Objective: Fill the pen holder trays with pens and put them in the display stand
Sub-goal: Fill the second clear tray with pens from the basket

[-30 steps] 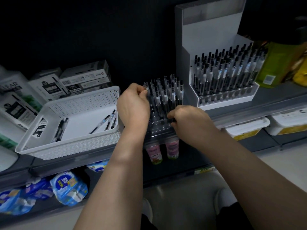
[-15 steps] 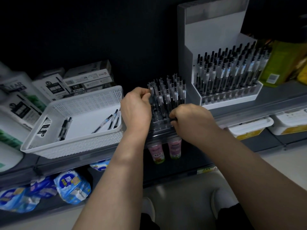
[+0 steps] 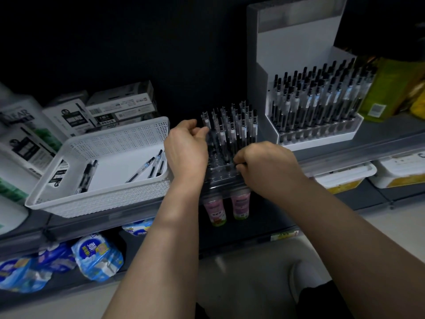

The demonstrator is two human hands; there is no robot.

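Observation:
A clear pen holder tray (image 3: 218,173) sits on the shelf edge in the middle. Several black-tipped pens (image 3: 232,130) stand in its back rows, and its front holes are bare. My left hand (image 3: 186,148) is at the tray's left side, thumb and fingers pinching the top of the leftmost standing pen. At the tray's right front edge my right hand (image 3: 264,166) has its fingers curled tight on the tray; what lies under the fingertips is hidden. The white display stand (image 3: 296,54) at the right holds a full tray of pens (image 3: 322,100).
A white perforated basket (image 3: 69,180) on the left holds several loose pens (image 3: 147,166). Boxes of pens (image 3: 119,107) are stacked behind it. Bottles (image 3: 240,203) and blue packets (image 3: 99,256) fill the shelf below. Yellow-green packages (image 3: 386,88) stand right of the stand.
Both hands have stayed at the tray with only small finger movements. The view has shifted slightly.

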